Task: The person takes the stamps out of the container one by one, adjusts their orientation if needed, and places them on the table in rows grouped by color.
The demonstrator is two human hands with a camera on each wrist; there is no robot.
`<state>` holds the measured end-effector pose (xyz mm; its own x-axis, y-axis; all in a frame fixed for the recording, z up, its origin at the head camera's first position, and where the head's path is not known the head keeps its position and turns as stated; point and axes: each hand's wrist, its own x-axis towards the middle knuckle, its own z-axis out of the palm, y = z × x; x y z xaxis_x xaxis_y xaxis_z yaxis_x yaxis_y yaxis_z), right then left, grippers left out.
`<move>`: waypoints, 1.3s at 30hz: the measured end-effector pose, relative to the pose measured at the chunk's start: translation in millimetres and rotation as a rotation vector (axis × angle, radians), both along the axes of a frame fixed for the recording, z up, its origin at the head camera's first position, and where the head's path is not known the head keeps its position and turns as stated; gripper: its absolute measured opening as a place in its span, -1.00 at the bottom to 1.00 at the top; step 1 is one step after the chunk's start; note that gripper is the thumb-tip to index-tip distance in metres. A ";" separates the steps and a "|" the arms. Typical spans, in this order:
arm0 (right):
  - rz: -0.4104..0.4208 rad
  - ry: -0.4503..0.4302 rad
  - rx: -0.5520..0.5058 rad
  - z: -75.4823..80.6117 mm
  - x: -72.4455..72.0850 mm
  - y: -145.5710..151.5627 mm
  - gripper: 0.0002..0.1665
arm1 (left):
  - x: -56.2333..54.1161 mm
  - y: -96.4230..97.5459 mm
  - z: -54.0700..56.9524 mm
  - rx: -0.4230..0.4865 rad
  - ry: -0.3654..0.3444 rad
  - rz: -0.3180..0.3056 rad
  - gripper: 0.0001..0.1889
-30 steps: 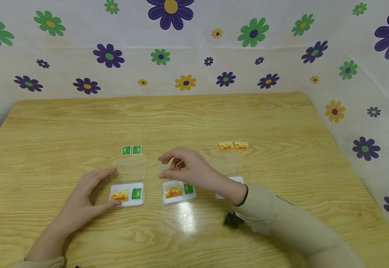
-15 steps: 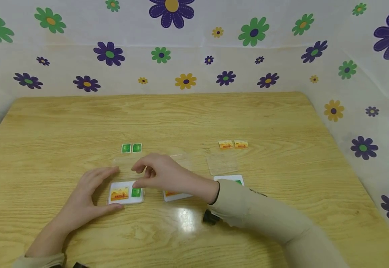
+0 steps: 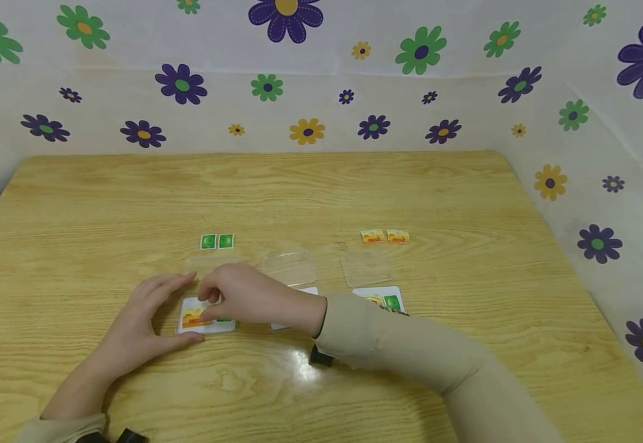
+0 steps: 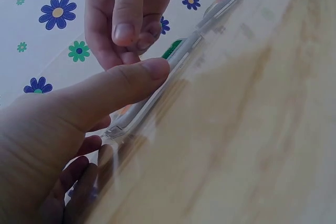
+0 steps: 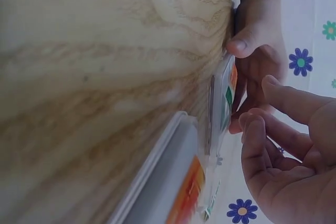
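My left hand rests at the left end of a white card in a clear plastic case, thumb at its near edge, fingers at its far left corner. An orange stamp and a partly covered green stamp lie on this card. Above it hovers my right hand, fingers loosely bent. The right wrist view shows its thumb and index fingertips apart, with nothing visible between them. In the left wrist view my left thumb lies along the rim of the case.
To the right lie a half-hidden middle card and a right card with stamps. Clear plastic covers lie behind the cards. Farther back are two green stamps and two orange stamps. A flowered cloth borders the table.
My right hand has moved left from above the middle card to above the left card, now covering part of its green stamp. The left hand stays nearly in place.
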<state>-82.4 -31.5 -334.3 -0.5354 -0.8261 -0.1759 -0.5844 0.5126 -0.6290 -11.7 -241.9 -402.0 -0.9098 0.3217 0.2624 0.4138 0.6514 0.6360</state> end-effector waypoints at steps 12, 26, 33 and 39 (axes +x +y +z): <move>0.002 0.024 0.072 -6.0 3.2 -9.8 -0.70 | -0.3 -0.3 0.7 -0.002 0.020 0.000 -0.04; 0.021 0.121 0.142 -6.7 6.6 -14.7 -0.75 | -0.6 -1.1 -0.4 0.012 0.027 -0.012 -0.05; 0.032 0.136 0.139 -8.0 5.7 -14.9 -0.80 | -0.8 -1.4 0.1 0.010 0.039 -0.018 -0.06; 0.039 0.152 0.134 -5.8 6.1 -14.1 -0.83 | -1.0 -0.7 1.0 0.010 0.048 -0.023 -0.08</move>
<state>-76.3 -45.6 -340.1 -0.5323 -0.8213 -0.2054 -0.6884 0.5611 -0.4596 -12.7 -242.7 -401.0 -0.8886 0.3392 0.3088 0.4585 0.6353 0.6215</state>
